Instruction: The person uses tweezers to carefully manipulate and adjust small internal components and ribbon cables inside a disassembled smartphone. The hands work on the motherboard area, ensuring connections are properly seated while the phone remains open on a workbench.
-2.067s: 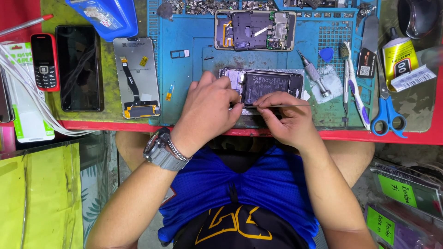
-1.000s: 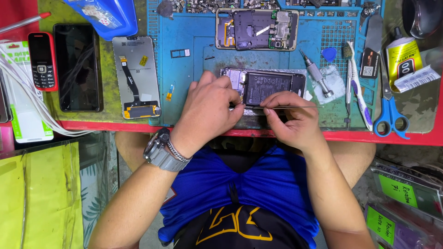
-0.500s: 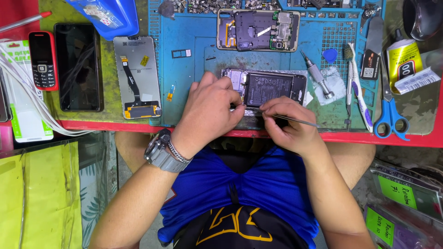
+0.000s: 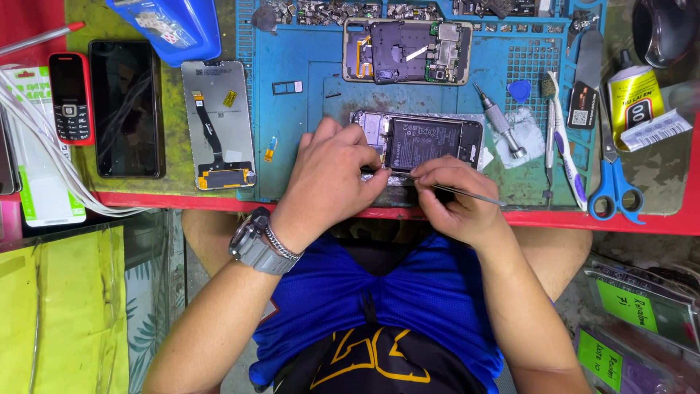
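An opened smartphone body point(image 4: 426, 138) with its black battery exposed lies on the blue work mat point(image 4: 306, 117). My left hand point(image 4: 328, 179) rests on the phone's left end and pins it down with the fingertips. My right hand point(image 4: 456, 201) pinches slim metal tweezers point(image 4: 459, 192), whose tips sit at the phone's near edge, close to my left fingertips. A grey wristwatch point(image 4: 251, 244) is on my left wrist.
A second opened phone frame point(image 4: 408, 51) lies further back on the mat. A detached display panel point(image 4: 217, 124), a dark screen point(image 4: 125, 108) and a red keypad phone point(image 4: 69, 98) lie left. Screwdriver point(image 4: 499, 120), toothbrush point(image 4: 561, 146), blue scissors point(image 4: 612, 182) and glue tube point(image 4: 636, 102) lie right.
My right hand shifted slightly left along the phone's near edge and the tweezers swung to point out to the right. My left hand stays on the phone.
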